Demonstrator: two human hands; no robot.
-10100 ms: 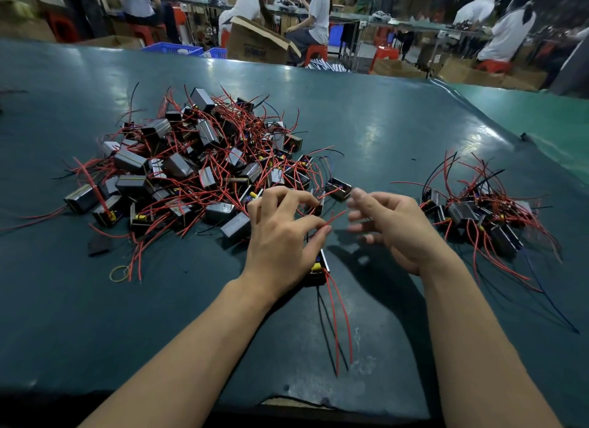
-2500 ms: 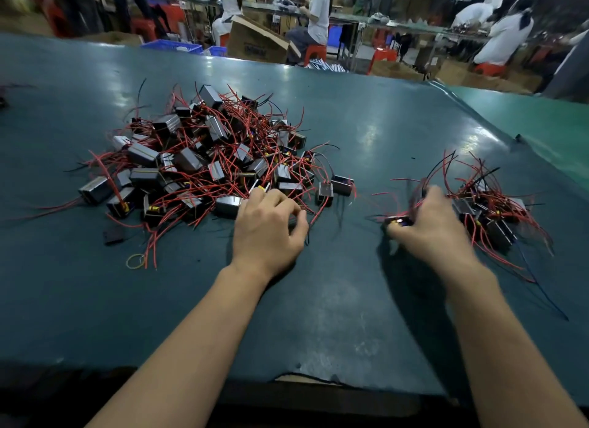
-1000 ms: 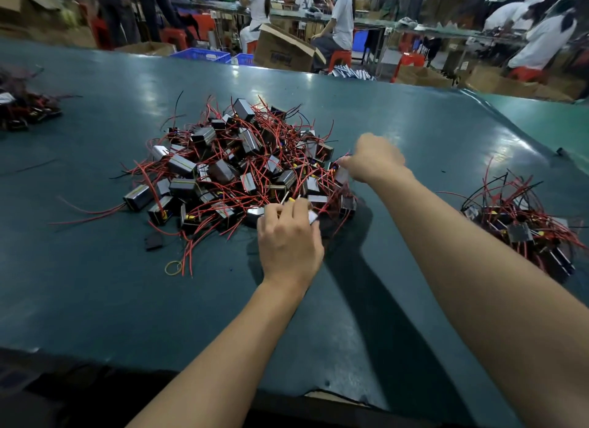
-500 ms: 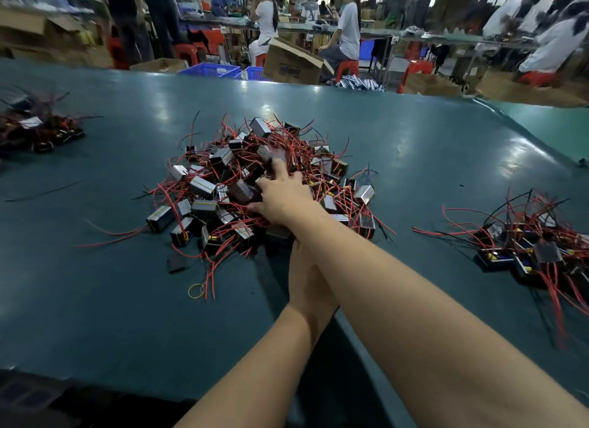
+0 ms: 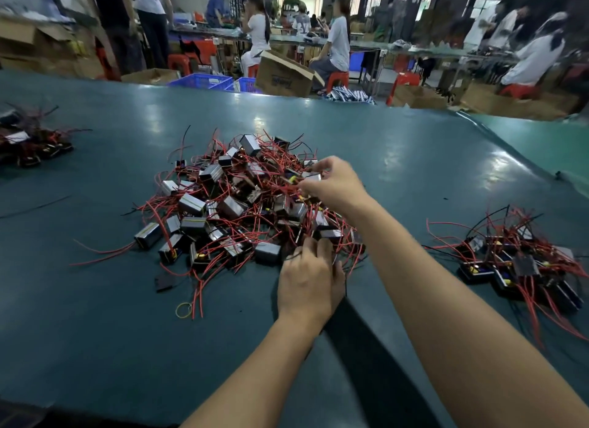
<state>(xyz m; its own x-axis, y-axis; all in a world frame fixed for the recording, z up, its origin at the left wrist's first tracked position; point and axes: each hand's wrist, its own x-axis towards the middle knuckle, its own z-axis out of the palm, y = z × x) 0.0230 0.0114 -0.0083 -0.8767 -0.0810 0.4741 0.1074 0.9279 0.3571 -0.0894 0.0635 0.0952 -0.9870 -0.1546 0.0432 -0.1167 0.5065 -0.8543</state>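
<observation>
teal-green matting is seen over the work table (image 5: 414,178), at whose centre a large pile (image 5: 236,204) of small black and silver blocks with red leads is heaped. a smaller heap (image 5: 522,261) of like parts is spread well apart at the right, and a third heap (image 5: 28,147) is glimpsed at the far left edge. the right forearm is stretched forward past the other wrist, and the right hand (image 5: 338,185) is held raised over the right side of the large pile, fingers and thumb curled and pinched on one wired module (image 5: 312,176) just above the heap. the left hand (image 5: 306,284) is laid palm down at the pile's near edge, fingers bent down together among the parts; whether anything is gripped cannot be told. a yellow rubber band (image 5: 184,310) is left on the matting near the pile's near-left leads.
</observation>
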